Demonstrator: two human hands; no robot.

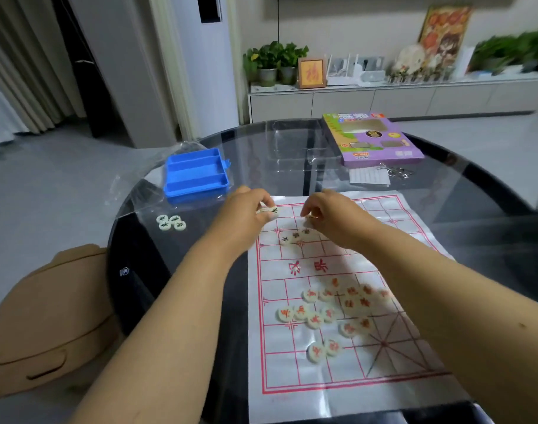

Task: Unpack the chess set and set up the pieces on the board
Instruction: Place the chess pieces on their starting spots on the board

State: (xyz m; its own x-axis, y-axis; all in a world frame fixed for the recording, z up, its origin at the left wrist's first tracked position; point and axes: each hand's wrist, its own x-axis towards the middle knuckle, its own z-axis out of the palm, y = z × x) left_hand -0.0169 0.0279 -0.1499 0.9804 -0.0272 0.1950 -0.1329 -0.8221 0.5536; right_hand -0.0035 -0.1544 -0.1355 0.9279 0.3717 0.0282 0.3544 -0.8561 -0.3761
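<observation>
A white paper chess board (347, 374) with red lines lies on the dark round table (157, 270). Several round white pieces with red characters (332, 310) are heaped on its near half. Three black-marked pieces (295, 236) sit on the far half. My left hand (246, 215) pinches a black-marked piece (270, 211) at the board's far left corner. My right hand (332, 217) has its fingers curled over the far rows; a piece under them is barely visible. Several black-marked pieces (171, 222) lie off the board to the left.
A blue plastic tray (196, 175) rests on a clear plastic bag (145, 182) at the table's far left. A purple game box (371, 139), a folded paper sheet (368, 176) and metal rings (397, 172) lie at the far right. A tan stool (44, 319) stands left of the table.
</observation>
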